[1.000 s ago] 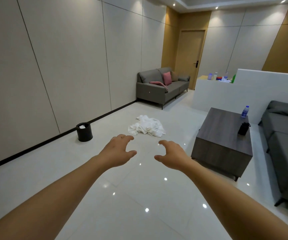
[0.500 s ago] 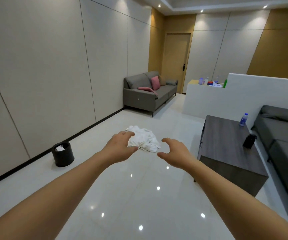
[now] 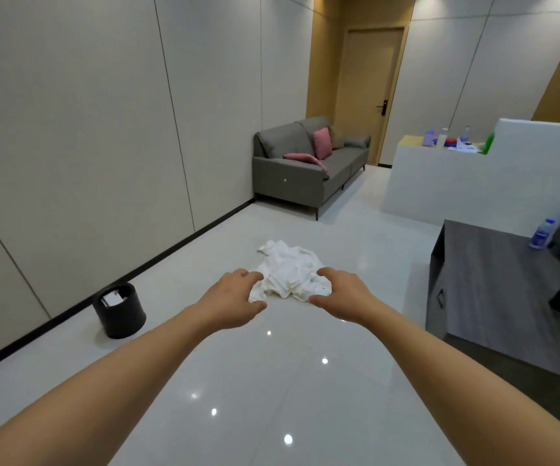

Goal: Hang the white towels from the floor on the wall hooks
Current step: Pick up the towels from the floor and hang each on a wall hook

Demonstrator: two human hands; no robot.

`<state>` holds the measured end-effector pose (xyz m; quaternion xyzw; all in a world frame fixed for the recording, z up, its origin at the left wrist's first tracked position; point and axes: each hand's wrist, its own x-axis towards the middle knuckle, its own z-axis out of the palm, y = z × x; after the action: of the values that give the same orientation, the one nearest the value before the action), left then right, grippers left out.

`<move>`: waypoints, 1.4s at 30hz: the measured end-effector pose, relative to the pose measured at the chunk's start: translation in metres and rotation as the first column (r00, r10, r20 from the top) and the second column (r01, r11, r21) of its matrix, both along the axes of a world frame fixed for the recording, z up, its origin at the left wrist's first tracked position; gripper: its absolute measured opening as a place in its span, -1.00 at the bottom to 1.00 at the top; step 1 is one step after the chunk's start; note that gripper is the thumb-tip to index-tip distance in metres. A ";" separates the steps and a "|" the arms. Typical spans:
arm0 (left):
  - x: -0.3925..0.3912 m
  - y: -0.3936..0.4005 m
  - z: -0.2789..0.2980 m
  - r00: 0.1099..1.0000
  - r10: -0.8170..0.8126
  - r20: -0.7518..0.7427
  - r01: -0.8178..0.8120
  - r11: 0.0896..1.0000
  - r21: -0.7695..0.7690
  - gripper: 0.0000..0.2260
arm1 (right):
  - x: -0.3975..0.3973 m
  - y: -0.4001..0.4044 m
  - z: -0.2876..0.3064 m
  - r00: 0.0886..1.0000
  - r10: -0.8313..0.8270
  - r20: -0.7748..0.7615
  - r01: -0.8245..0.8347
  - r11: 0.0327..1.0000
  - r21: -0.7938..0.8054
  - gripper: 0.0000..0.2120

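A crumpled heap of white towels (image 3: pixel 290 270) lies on the glossy white floor, in the middle of the view. Both my arms are stretched out toward it. My left hand (image 3: pixel 233 299) hovers in front of the heap's left edge, fingers loosely curled and holding nothing. My right hand (image 3: pixel 342 295) hovers in front of its right edge in the same loose pose. Each hand overlaps the heap in the view, but I cannot tell whether either touches it. No wall hooks are in view.
A black bin (image 3: pixel 119 309) stands by the left wall. A grey sofa (image 3: pixel 308 163) with pink cushions sits at the far end near a door. A dark coffee table (image 3: pixel 507 290) with a water bottle (image 3: pixel 541 233) is on the right, a white counter (image 3: pixel 457 183) behind it.
I have come closer to the towels: the heap looks larger and now sits right between my hands. The bin and the coffee table have shifted toward me.
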<state>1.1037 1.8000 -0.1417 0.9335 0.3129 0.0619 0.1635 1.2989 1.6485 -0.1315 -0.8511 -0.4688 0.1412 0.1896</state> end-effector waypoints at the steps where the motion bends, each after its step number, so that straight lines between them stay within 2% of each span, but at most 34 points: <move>1: 0.018 0.022 0.003 1.000 0.004 0.001 -0.004 1.000 0.008 -0.46 | 0.018 0.022 0.000 1.000 0.005 -0.009 -0.005 1.000 -0.003 -0.33; 4: 0.073 0.088 0.024 1.000 0.011 0.006 -0.011 0.999 0.041 -0.46 | 0.075 0.089 0.012 0.999 0.012 -0.038 -0.012 1.000 -0.009 -0.33; 9: 0.151 0.190 0.049 0.993 0.042 0.110 -0.051 0.996 0.078 -0.48 | 0.160 0.200 0.037 1.000 -0.005 -0.025 0.006 0.998 0.065 -0.39; 11: 0.171 0.225 0.039 0.995 0.041 0.089 -0.045 0.998 0.042 -0.49 | 0.181 0.239 0.031 0.999 0.011 -0.036 -0.009 0.998 0.057 -0.39; 15: 0.202 0.298 -0.002 0.997 0.057 -0.050 -0.060 0.996 -0.064 -0.47 | 0.218 0.309 -0.005 0.994 0.051 -0.097 -0.060 0.995 -0.084 -0.36; 19: 0.243 0.382 -0.038 0.992 0.054 -0.111 -0.067 0.992 -0.111 -0.46 | 0.263 0.377 -0.040 0.993 0.016 -0.113 -0.033 0.987 -0.156 -0.34; 26: 0.346 0.538 -0.060 0.991 -0.064 -0.117 0.043 0.985 -0.170 -0.46 | 0.348 0.508 -0.059 0.984 -0.124 -0.128 0.091 0.967 -0.238 -0.39; 31: 0.421 0.651 -0.046 0.996 -0.070 -0.056 0.060 0.986 -0.154 -0.49 | 0.405 0.600 -0.059 0.969 -0.202 -0.142 0.183 0.974 -0.136 -0.45; 36: 0.489 0.714 -0.086 0.998 -0.052 -0.047 0.038 0.966 -0.257 -0.51 | 0.456 0.659 -0.113 0.941 -0.248 -0.231 0.191 0.951 -0.244 -0.49; 42: 0.564 0.774 -0.187 0.974 -0.058 -0.220 -0.035 0.918 -0.394 -0.48 | 0.544 0.736 -0.214 0.910 -0.273 -0.313 0.146 0.915 -0.375 -0.51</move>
<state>1.6681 2.5744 -0.3290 0.8839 0.3301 -0.1107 0.3123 1.8426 2.3844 -0.3452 -0.8766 -0.2988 0.3524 0.1347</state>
